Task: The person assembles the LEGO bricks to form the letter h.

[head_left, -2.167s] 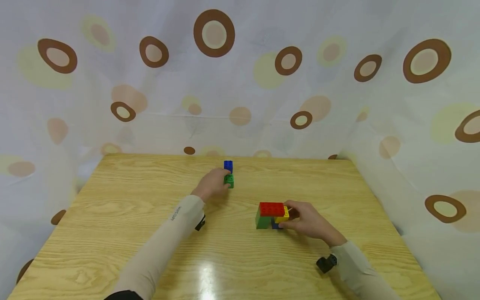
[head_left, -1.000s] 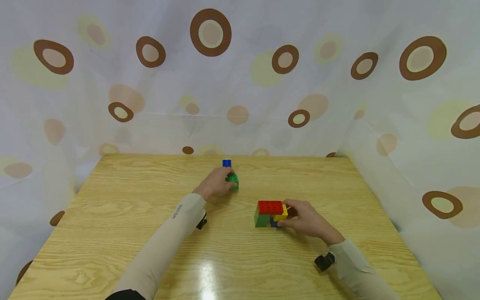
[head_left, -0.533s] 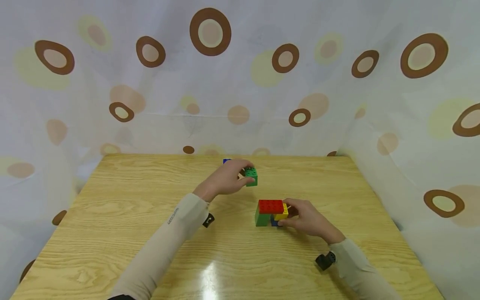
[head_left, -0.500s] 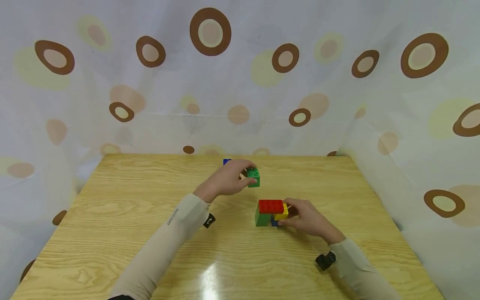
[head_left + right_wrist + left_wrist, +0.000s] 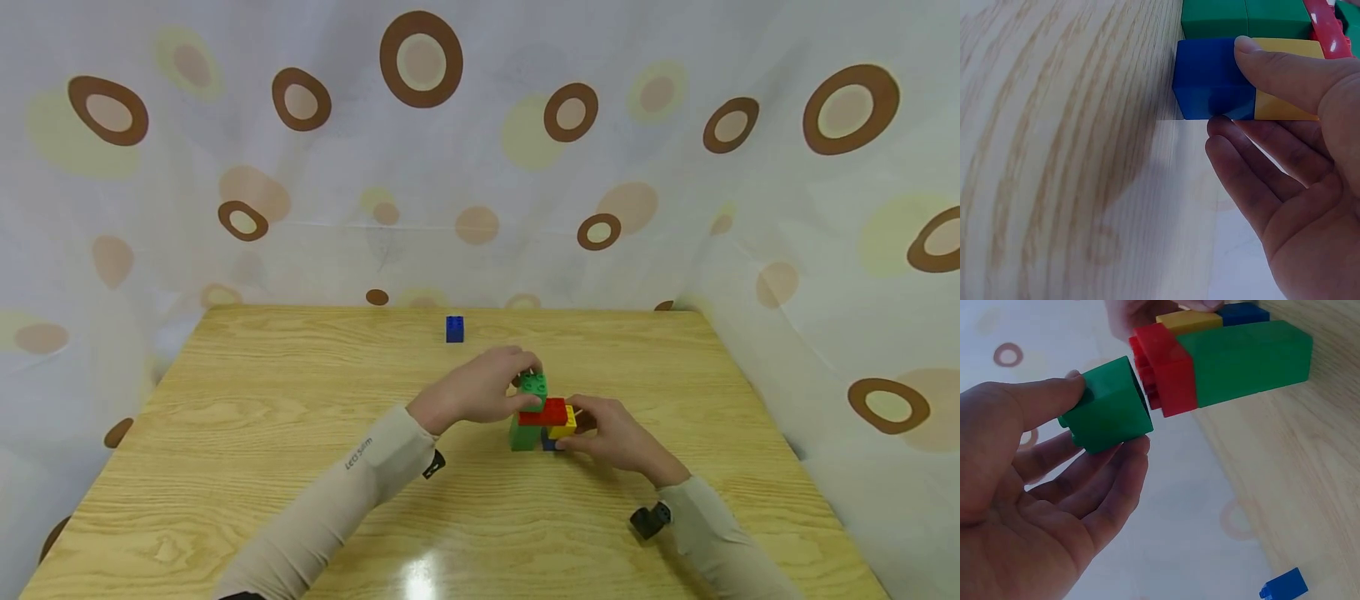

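Observation:
My left hand (image 5: 480,387) pinches a green building block (image 5: 1107,406) between thumb and fingers, studs upward. It is held over the left end of a red studded block (image 5: 1169,372), slightly tilted, with a narrow gap between them in the left wrist view. The red block lies across two stacked green blocks (image 5: 524,435) on its left and a yellow block (image 5: 562,428) on its right. Beneath the yellow one is a dark blue block (image 5: 1210,75). Thumb and fingers of my right hand (image 5: 618,437) grip this blue and yellow stack from the right side.
Another blue block (image 5: 454,330) stands alone near the back edge of the wooden table (image 5: 300,367). A curtain (image 5: 480,150) with brown ring patterns hangs behind the table and along its sides. Each wrist wears a small black camera (image 5: 651,521).
My left hand has picked the green block up from in front of the lone blue block and carried it right and nearer, over the red block. My right hand keeps its grip in place.

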`<act>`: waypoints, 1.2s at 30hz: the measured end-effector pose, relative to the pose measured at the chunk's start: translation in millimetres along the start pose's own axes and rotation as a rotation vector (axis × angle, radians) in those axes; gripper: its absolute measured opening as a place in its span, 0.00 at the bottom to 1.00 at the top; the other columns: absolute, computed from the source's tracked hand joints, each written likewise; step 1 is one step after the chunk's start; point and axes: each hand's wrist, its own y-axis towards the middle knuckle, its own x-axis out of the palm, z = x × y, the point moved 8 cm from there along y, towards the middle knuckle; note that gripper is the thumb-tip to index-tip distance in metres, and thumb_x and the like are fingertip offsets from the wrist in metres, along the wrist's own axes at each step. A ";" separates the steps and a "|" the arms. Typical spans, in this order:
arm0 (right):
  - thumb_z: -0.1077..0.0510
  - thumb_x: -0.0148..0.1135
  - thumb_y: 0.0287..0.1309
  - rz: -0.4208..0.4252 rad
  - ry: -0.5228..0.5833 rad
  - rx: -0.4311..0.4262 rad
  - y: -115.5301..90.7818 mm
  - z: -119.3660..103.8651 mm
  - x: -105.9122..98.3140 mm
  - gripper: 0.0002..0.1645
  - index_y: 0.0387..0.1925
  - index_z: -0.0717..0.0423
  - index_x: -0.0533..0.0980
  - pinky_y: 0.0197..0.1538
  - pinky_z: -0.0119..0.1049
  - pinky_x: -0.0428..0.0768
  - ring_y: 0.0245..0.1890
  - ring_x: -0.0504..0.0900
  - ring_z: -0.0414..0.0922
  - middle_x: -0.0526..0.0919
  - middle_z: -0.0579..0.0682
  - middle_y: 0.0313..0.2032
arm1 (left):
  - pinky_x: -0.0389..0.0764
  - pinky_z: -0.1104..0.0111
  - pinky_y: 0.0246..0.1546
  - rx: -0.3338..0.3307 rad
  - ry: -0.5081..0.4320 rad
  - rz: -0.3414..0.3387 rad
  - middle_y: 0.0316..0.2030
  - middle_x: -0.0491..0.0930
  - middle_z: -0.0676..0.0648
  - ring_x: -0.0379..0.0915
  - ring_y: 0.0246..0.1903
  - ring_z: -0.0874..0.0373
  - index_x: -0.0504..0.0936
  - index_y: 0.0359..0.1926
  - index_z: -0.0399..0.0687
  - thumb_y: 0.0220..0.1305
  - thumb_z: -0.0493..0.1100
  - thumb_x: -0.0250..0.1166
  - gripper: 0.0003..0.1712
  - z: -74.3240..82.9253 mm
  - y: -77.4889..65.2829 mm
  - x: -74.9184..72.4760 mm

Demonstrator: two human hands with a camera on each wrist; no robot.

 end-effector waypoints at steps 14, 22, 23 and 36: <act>0.52 0.73 0.60 -0.009 -0.006 0.015 2.2 1.1 0.0 0.22 0.53 0.52 0.78 0.45 0.35 0.86 0.40 0.88 0.43 0.87 0.49 0.46 | 0.72 0.74 0.35 -0.031 0.085 -0.067 0.43 0.79 0.48 0.69 0.35 0.61 0.81 0.53 0.42 0.71 0.48 0.66 0.18 5.8 3.4 7.6; 0.53 0.74 0.60 -0.014 0.026 0.040 1.7 0.2 1.8 0.21 0.53 0.50 0.78 0.46 0.34 0.85 0.41 0.88 0.42 0.86 0.47 0.46 | 0.65 0.76 0.25 -0.058 0.077 -0.097 0.25 0.74 0.54 0.63 0.22 0.64 0.82 0.40 0.45 0.70 0.47 0.67 0.10 8.1 8.0 12.0; 0.53 0.74 0.59 -0.015 0.030 0.044 1.6 0.6 2.2 0.21 0.53 0.50 0.78 0.46 0.34 0.85 0.41 0.88 0.41 0.86 0.46 0.46 | 0.65 0.76 0.25 -0.063 0.076 -0.099 0.25 0.73 0.55 0.62 0.22 0.64 0.82 0.38 0.45 0.70 0.47 0.67 0.10 7.7 8.8 13.1; 0.54 0.74 0.59 -0.001 0.015 -0.003 1.6 0.7 0.6 0.20 0.51 0.52 0.78 0.45 0.38 0.86 0.40 0.88 0.43 0.87 0.48 0.44 | 0.64 0.77 0.21 -0.083 0.082 -0.118 0.21 0.72 0.55 0.61 0.18 0.65 0.84 0.37 0.45 0.69 0.47 0.67 0.10 9.0 10.8 14.3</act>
